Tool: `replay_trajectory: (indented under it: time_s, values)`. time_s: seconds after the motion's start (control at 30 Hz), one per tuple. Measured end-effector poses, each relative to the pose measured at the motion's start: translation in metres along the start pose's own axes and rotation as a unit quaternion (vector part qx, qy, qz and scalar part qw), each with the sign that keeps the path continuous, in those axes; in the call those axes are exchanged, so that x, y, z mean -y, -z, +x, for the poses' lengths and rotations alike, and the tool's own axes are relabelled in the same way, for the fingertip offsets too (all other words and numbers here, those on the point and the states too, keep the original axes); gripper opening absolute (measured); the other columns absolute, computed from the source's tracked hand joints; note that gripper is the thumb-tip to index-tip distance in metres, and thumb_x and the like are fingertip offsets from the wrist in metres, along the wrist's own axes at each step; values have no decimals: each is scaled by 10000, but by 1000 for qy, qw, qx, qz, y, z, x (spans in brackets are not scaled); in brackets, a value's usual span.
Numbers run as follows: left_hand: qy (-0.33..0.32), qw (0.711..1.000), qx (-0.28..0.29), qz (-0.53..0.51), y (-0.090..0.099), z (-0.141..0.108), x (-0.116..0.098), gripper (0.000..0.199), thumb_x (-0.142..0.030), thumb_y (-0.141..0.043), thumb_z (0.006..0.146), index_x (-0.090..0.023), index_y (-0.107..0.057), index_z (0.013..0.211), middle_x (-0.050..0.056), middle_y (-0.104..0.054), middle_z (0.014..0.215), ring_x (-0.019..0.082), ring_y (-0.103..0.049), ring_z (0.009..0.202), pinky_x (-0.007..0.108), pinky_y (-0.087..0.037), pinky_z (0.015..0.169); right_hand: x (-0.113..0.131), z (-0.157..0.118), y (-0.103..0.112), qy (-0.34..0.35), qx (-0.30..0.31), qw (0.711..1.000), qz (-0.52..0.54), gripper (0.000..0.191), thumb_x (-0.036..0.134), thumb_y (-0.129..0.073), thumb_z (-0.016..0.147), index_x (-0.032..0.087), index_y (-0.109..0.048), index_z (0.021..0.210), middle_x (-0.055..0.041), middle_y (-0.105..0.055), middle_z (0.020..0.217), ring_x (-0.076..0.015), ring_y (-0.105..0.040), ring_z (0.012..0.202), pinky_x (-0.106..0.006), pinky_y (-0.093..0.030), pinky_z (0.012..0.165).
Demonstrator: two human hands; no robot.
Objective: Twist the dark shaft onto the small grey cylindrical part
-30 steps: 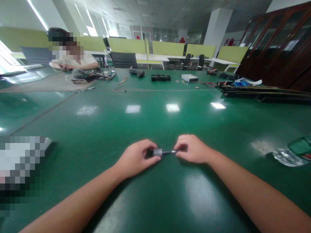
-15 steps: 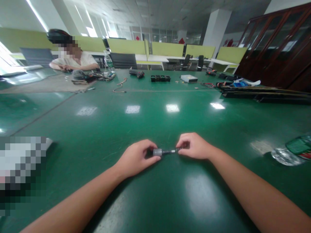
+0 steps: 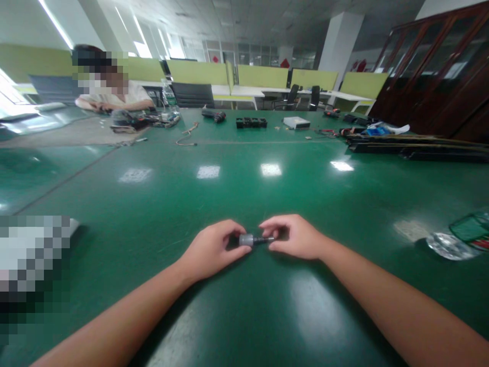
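One head-worn camera gives the only view, looking from above and behind the hands, out past them. It faces forward with a downward tilt, so the left hand [image 3: 212,250] and the right hand [image 3: 296,237] sit a little below mid-frame, near the lens, their forearms [image 3: 393,295] entering from the lower corners. The view is wide: it takes in the worktop [image 3: 244,196] around and well beyond the hands, a bottle [image 3: 453,245] out past the right hand, a seated person [image 3: 114,99] far ahead and left of the hands, and, farthest off, green partitions [image 3: 263,76] under the ceiling [image 3: 260,23]. A dark cabinet [image 3: 439,71] leans along the far right, beyond the right hand.
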State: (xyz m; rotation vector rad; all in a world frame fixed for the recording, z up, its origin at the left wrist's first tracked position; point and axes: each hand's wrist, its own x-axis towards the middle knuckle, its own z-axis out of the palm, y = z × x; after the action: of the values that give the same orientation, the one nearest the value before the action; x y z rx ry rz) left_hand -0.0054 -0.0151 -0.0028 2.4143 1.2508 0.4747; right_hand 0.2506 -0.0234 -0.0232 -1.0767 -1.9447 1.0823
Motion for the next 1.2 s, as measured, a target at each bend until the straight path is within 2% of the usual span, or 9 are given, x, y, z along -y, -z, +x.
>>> replay_trajectory:
  time_s: [0.07, 0.17, 0.3, 0.4, 0.53, 0.7, 0.97, 1.2]
  values:
    - [1, 1000, 0, -2, 0, 0, 0, 307, -462, -680, 825, -215, -700, 1006, -5, -637, 778, 149, -550, 654, 253, -383, 599, 1, -1, -1, 5, 5, 1000, 13, 486, 105, -728, 700, 170, -683, 1179, -57, -754, 1006, -134, -619, 759, -291, -513, 760]
    - [2, 1000, 0, 0, 0, 0, 0, 311, -466, -678, 825, -213, -700, 1005, -4, -635, 770, 148, -543, 648, 250, -376, 591, 2, -1, 0, 4, -5, 1000, -4, 472, 113, -722, 705, 172, -686, 1172, -58, -753, 1023, -105, -560, 657, -262, -484, 675]
    - [0, 1000, 2, -2, 0, 1, 0, 308, -470, -672, 828, -213, -702, 996, -4, -635, 766, 145, -539, 645, 244, -372, 583, 2, 0, -3, 21, -15, 997, -71, 387, 138, -752, 699, 185, -724, 1082, -30, -725, 921, -99, -521, 617, -236, -431, 604]
    - [-2, 1000, 2, -4, -1, 1, 1, 309, -471, -663, 834, -214, -702, 1001, -2, -637, 769, 142, -537, 640, 242, -373, 582, 3, 2, -7, 55, -14, 992, -109, 321, 148, -756, 712, 183, -732, 1030, -41, -711, 939, -135, -587, 723, -258, -462, 672]
    - [-8, 1000, -1, -2, -2, 2, 3, 315, -472, -663, 828, -212, -704, 1001, 1, -641, 772, 143, -541, 642, 242, -378, 581, 3, 6, -13, 109, -3, 977, -186, 250, 193, -758, 749, 193, -735, 998, -52, -719, 955, -197, -622, 902, -329, -465, 836]
    - [-8, 1000, -3, -2, -1, 2, 0, 306, -473, -657, 836, -217, -709, 996, 0, -647, 776, 150, -557, 662, 248, -395, 605, 1, 8, -16, 113, -2, 971, -211, 201, 232, -738, 799, 199, -731, 996, -46, -715, 925, -191, -617, 877, -321, -452, 810]
    - [-1, 1000, 1, 0, -1, 2, -2, 294, -464, -657, 845, -221, -706, 1002, 7, -660, 824, 155, -566, 686, 257, -401, 623, 2, 8, -15, 126, 1, 970, -207, 148, 189, -705, 825, 195, -737, 969, -36, -708, 877, -175, -609, 837, -298, -449, 775]
    - [-4, 1000, -2, 0, -1, 2, -1, 295, -459, -667, 828, -219, -706, 996, 5, -652, 796, 159, -574, 692, 254, -409, 622, 2, 7, -14, 125, 9, 971, -203, 158, 184, -701, 829, 201, -740, 982, -45, -724, 918, -191, -624, 877, -316, -466, 810]
